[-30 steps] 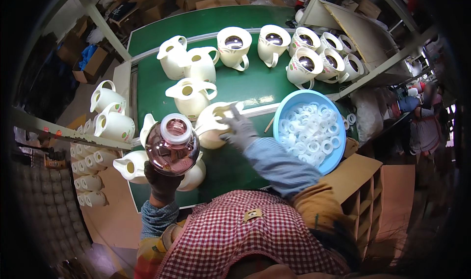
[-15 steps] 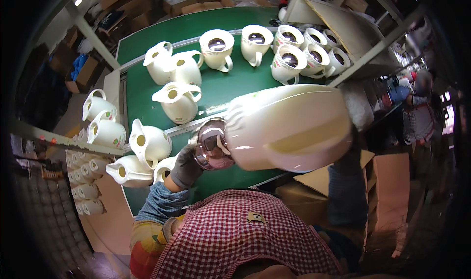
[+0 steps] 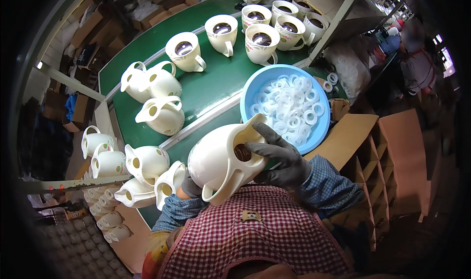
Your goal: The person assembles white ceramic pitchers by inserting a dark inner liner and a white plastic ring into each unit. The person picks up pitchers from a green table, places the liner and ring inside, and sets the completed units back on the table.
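Note:
A cream jug body (image 3: pixel 213 156) is tilted in front of my apron, its spout and round mouth toward the right. My left hand (image 3: pixel 192 186), in a grey glove, grips it from the lower left; most of those fingers are behind the jug. My gloved right hand (image 3: pixel 282 159) has its fingers stretched and apart at the mouth, fingertips at the rim. A shiny brownish surface (image 3: pixel 242 153) shows inside that mouth. Just beyond the right hand, a light blue basin (image 3: pixel 248 90) holds many translucent white rings (image 3: pixel 292 107).
On the green table (image 3: pixel 211 90) stand several jugs with spouts (image 3: pixel 164 117), and farther off several with dark shiny round tops (image 3: pixel 184 53). A metal post (image 3: pixel 338 21) rises at the right. Below it is an opened carton (image 3: pixel 351 132) with dividers. Another person (image 3: pixel 417 58) is at far right.
The jug has come left and closer, turning its mouth toward the right hand. The silver rounded liner at its end is out of sight. The basin of rings now shows; the view has shifted.

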Tool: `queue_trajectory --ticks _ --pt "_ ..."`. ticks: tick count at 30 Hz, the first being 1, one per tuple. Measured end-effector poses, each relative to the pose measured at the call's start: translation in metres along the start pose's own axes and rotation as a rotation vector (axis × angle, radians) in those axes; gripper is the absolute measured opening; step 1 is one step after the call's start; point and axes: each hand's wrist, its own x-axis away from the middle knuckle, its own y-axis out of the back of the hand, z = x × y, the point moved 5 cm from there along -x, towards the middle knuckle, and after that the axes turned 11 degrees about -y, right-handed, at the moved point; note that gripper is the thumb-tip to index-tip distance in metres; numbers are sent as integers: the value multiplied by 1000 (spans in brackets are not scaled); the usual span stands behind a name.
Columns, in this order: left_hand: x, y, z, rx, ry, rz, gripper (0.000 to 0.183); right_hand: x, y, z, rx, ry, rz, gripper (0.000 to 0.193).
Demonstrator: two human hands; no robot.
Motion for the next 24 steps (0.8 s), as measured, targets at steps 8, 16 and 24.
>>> queue_trajectory --ticks 8,16,24 --pt "-6 0 1 -44 17 -3 61 1 1 0 9 -67 -42 82" --pt "0 3 -7 -143 2 -11 61 2 -4 -4 49 -44 -43 95" --pt "38 -2 -54 -1027 -246 -15 62 1 -6 -12 170 -53 -94 95"
